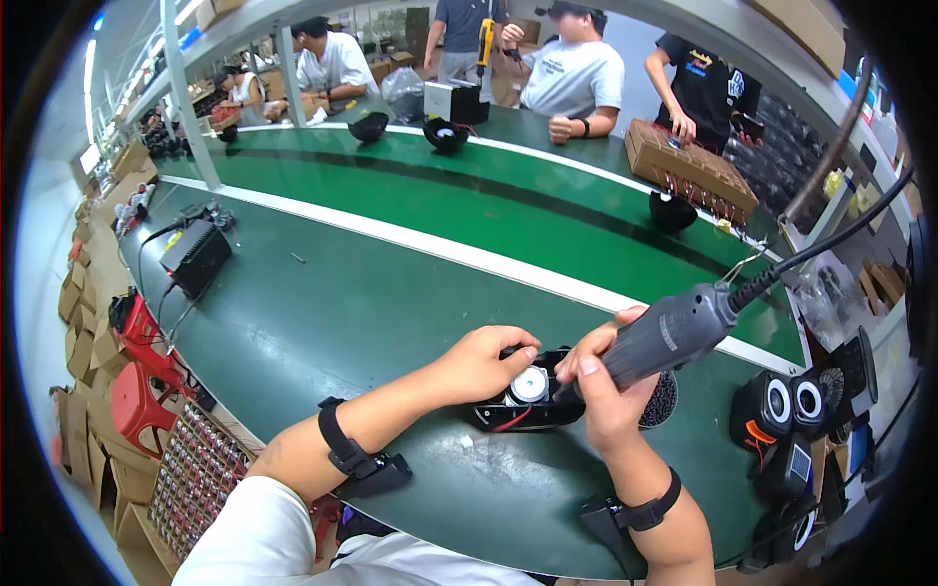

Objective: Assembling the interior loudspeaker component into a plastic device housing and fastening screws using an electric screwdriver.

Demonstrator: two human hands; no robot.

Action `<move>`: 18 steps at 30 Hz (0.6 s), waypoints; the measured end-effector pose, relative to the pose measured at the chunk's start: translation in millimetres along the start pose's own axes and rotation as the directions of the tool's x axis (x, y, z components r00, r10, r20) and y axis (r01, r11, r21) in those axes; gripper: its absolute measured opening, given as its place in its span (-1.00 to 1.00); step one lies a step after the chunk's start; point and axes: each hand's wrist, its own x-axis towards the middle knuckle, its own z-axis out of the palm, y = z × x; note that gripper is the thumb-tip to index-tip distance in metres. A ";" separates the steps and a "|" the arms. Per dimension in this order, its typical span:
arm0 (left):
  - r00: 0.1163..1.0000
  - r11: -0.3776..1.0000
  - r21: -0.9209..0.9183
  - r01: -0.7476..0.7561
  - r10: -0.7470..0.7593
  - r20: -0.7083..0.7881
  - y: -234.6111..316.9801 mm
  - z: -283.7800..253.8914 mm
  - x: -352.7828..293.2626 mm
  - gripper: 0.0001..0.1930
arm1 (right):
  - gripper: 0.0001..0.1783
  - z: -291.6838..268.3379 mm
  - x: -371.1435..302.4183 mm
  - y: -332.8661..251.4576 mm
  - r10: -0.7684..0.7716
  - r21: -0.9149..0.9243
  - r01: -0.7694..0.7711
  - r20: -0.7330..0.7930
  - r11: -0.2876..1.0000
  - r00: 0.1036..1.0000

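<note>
Left hand [484, 361]: As it apparently steadies the black plastic housing [554, 416], its finger closure I cannot tell.
Right hand [614, 391]: clamped around the grey cylindrical power tool [669, 337], probably for guiding.
Small black pieces [660, 400]: three o'clock from housing.

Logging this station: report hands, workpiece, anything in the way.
Left hand at black housing. Right hand gripping grey power tool, angled toward housing. Round silver part and red wire inside. Small dark pieces close right, not blocking.

the power tool [669, 332] is grey, the housing [547, 417] black, the table [342, 313] green.
</note>
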 end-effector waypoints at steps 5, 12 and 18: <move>0.997 0.980 -0.181 0.076 -0.072 0.028 -5.8 -1.9 -11.3 -0.61 | -0.48 -20.8 32.6 -52.8 -0.148 0.107 0.162 -0.122 0.981 0.981; 0.895 0.902 0.037 0.431 -0.432 0.105 25.6 -27.2 -42.9 -0.49 | -0.55 -88.1 61.3 -93.4 -0.308 -0.329 0.224 -0.229 0.917 0.923; 0.835 0.741 -0.387 0.548 -0.507 0.212 15.1 -30.7 -45.5 -0.66 | -0.66 -126.4 68.9 -121.1 -0.233 -0.387 0.080 -0.366 0.919 0.901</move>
